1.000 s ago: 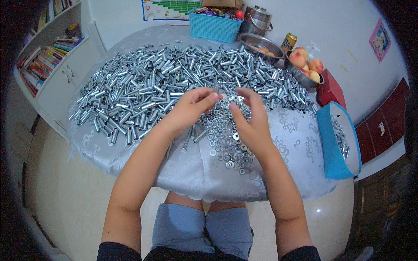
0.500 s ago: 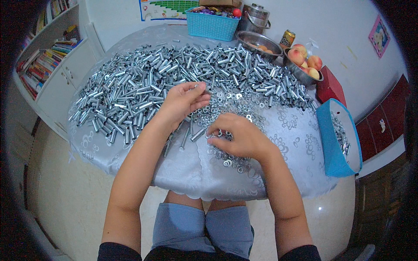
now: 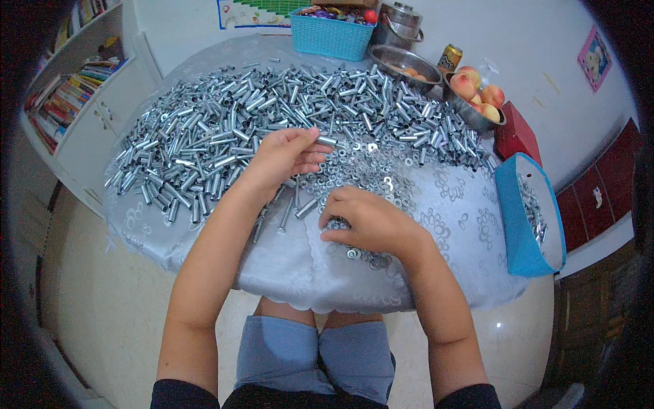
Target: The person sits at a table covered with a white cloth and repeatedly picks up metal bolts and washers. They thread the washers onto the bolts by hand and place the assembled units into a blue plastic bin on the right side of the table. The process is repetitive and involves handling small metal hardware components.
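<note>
My left hand (image 3: 289,158) is closed, thumb and fingertips pinching a short silvery metal sleeve (image 3: 326,141) that points to the right. Below that hand lie long bolts (image 3: 287,215) and a loose metal tube (image 3: 306,208) on the cloth. My right hand (image 3: 364,218) hovers low over the near part of a spread of small washers and nuts (image 3: 368,170). Its fingers are curved, with a gap between thumb and forefinger where washers show through; no held piece is visible. A wide heap of metal sleeves (image 3: 231,116) covers the far and left side.
The table wears a silvery patterned cloth (image 3: 463,238). At its right edge stands a blue fabric bin (image 3: 516,225) with metal parts inside. Farther back are a bowl of peaches (image 3: 494,121), a red box (image 3: 516,133), a can (image 3: 449,57), a steel bowl (image 3: 432,76) and a blue basket (image 3: 330,37).
My right hand has shifted slightly down and left over the washers, its thumb and forefinger nearer each other. More of the sleeve in my left hand now shows beyond the fingertips.
</note>
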`<state>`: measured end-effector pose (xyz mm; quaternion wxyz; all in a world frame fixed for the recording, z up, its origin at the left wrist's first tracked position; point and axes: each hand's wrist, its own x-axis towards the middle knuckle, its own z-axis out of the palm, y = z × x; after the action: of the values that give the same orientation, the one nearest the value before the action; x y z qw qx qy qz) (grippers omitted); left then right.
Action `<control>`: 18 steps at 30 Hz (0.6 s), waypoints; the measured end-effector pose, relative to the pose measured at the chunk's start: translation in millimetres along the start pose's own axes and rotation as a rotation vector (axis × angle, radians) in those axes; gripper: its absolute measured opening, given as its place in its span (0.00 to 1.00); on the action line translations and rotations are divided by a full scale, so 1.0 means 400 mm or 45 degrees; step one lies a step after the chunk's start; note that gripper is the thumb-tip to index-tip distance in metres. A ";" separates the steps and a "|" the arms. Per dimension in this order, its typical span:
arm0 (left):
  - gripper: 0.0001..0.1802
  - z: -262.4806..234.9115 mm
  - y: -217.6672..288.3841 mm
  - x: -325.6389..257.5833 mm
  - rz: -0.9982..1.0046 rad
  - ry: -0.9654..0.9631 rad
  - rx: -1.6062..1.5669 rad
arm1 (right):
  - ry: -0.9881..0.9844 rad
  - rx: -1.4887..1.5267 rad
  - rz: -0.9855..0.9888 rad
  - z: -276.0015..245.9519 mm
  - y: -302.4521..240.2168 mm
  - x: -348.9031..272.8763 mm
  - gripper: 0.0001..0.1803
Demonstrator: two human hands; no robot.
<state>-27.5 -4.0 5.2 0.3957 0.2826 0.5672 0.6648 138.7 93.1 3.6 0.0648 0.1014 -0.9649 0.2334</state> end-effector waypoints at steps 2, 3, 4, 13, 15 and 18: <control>0.15 0.001 0.000 0.000 -0.001 0.011 0.015 | 0.031 -0.004 0.000 0.002 -0.001 -0.002 0.09; 0.15 0.001 0.000 0.000 0.000 0.016 0.018 | 0.023 0.004 -0.006 0.003 0.001 -0.002 0.08; 0.15 0.002 0.000 0.000 0.001 0.020 0.022 | 0.016 0.012 -0.011 0.005 0.004 -0.003 0.08; 0.14 0.002 0.002 -0.003 -0.021 0.055 0.024 | 0.142 -0.006 -0.017 0.012 -0.004 0.003 0.08; 0.14 0.005 0.004 -0.005 -0.009 0.067 -0.003 | 0.139 0.001 -0.028 0.009 -0.004 0.004 0.08; 0.15 0.003 0.002 -0.002 -0.004 0.063 -0.022 | 0.076 0.000 -0.024 -0.002 -0.002 0.003 0.09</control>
<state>-26.1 -4.1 6.3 0.3851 0.2618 0.5713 0.6759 137.7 92.4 4.7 0.0959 0.1036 -0.9615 0.2358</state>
